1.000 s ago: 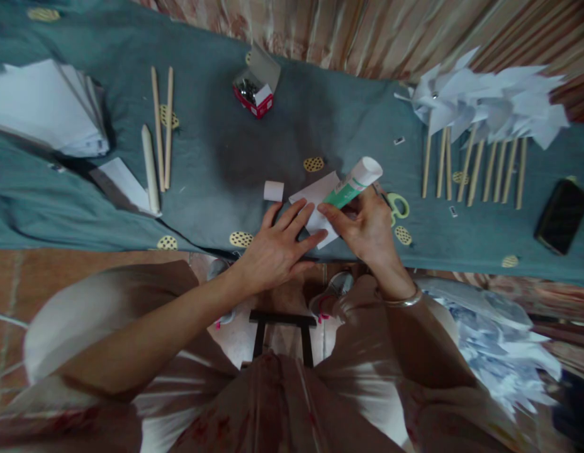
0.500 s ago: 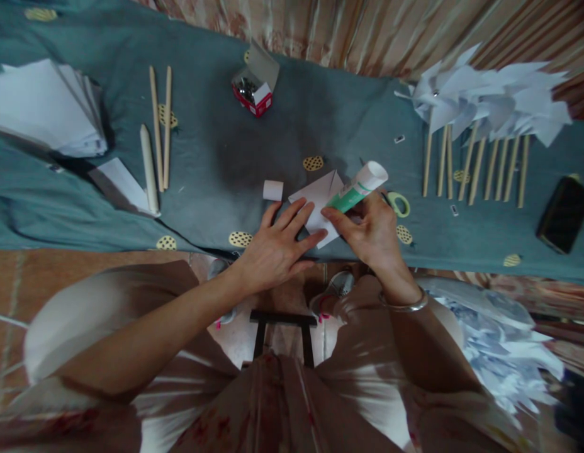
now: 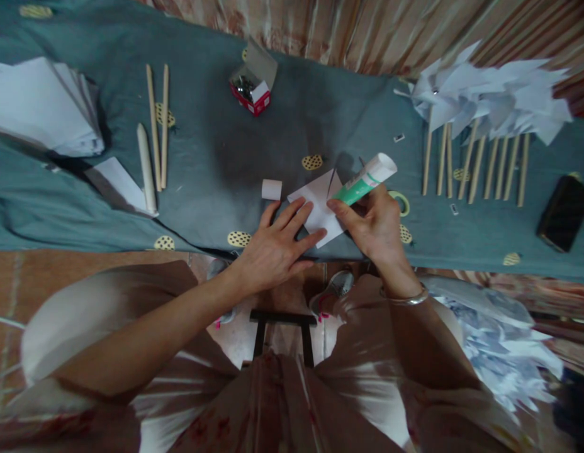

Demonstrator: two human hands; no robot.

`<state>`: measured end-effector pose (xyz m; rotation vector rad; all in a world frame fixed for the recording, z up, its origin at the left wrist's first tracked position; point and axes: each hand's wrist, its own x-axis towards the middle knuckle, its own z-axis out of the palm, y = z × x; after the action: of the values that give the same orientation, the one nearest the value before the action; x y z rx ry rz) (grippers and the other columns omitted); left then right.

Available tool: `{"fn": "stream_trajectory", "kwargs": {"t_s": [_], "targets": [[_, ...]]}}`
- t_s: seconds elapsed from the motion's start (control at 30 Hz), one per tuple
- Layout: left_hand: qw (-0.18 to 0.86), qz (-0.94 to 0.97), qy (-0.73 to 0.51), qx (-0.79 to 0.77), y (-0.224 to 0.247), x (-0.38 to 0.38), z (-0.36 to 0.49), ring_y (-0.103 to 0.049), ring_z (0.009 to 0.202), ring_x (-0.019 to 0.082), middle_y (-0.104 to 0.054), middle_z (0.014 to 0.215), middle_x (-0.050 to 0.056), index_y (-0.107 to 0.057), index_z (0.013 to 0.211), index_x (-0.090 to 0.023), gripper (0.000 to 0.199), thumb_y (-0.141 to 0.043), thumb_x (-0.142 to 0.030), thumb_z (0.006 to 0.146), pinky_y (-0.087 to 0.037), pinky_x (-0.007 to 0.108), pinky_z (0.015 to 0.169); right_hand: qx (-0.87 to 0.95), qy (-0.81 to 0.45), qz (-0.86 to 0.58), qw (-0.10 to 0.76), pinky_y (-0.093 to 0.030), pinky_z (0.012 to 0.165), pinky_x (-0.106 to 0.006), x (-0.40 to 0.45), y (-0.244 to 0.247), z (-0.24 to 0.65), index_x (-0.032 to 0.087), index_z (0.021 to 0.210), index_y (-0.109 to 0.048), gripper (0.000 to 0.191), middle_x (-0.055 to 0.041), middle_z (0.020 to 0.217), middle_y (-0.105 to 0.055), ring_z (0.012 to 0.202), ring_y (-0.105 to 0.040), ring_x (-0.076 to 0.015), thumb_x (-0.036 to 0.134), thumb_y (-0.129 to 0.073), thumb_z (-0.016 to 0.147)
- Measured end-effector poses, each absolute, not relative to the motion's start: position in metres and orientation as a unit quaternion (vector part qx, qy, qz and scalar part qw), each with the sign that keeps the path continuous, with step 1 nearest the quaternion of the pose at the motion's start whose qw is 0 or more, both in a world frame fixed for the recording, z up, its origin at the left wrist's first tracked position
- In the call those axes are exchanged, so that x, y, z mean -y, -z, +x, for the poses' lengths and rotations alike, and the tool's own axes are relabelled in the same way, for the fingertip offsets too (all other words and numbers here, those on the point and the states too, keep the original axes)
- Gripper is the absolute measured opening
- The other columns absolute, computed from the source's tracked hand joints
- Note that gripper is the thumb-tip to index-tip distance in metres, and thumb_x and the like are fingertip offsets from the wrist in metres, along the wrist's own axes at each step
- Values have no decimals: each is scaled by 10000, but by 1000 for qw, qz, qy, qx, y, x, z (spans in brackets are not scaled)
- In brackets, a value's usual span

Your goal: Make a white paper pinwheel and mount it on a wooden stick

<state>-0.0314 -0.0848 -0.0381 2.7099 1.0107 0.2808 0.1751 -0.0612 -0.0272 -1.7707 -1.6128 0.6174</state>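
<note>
A square of white paper with a slit near its upper corner lies close to the table's front edge. My left hand is spread open, its fingertips on the left part of the paper. In my right hand is a green and white glue stick, tilted, its lower end down at the paper. The tip is hidden by my fingers. A white cap rests just beyond my left fingertips. Scissors with pale green handles lie partly behind my right hand.
Finished paper pinwheels on sticks lie at the right, with a phone nearby. An open red box of small metal pieces stands at the back. Wooden sticks and a paper stack are at the left. A bag of pinwheels sits below right.
My right hand has shifted slightly right with the glue stick, uncovering more of the paper's slit. My left hand has stayed on the paper.
</note>
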Motion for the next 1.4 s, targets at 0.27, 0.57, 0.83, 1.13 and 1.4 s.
{"fn": "stream_trajectory", "kwargs": {"t_s": [0.27, 0.57, 0.83, 1.13, 1.4], "targets": [[119, 925, -96, -347, 38, 85, -31, -312, 1433, 373, -376, 1540, 177, -491, 1383, -252, 566, -603, -489, 882, -240, 612, 1125, 625, -254, -663, 326, -532, 672, -413, 59, 29, 171, 241, 878, -571, 371, -28, 761, -635, 702, -621, -228, 572, -693, 760], [115, 926, -99, -346, 39, 85, -31, -302, 1437, 383, -359, 1544, 196, -490, 1387, -256, 565, -600, -488, 884, -240, 618, 1119, 626, -285, -648, 328, -529, 655, -358, 67, 22, 166, 224, 855, -584, 374, -8, 744, -643, 695, -629, -199, 553, -717, 738], [120, 924, -112, -346, 40, 84, -32, -314, 1433, 388, -367, 1544, 190, -509, 1375, -252, 540, -601, -467, 889, -229, 611, 1123, 496, -382, -595, 505, -506, 622, -287, 72, 12, 190, 218, 753, -606, 345, 30, 690, -621, 631, -577, -128, 495, -796, 677], [89, 921, -187, -331, 31, 75, -41, -301, 1458, 318, -399, 1530, 196, -406, 1435, -185, 537, -502, -406, 955, -208, 537, 1161, 278, -548, -524, 590, -533, 584, -208, 70, 2, 201, 227, 706, -633, 277, 49, 629, -625, 562, -580, -78, 440, -807, 678], [72, 852, -219, -470, 38, 34, -66, -347, 1434, 315, -436, 1514, 160, -433, 1414, -200, 493, -479, -210, 923, -314, 549, 1111, 240, -617, -485, 572, -585, 734, -241, 70, -6, 197, 192, 785, -704, 346, 5, 773, -743, 692, -687, -112, 413, -875, 583]]}}
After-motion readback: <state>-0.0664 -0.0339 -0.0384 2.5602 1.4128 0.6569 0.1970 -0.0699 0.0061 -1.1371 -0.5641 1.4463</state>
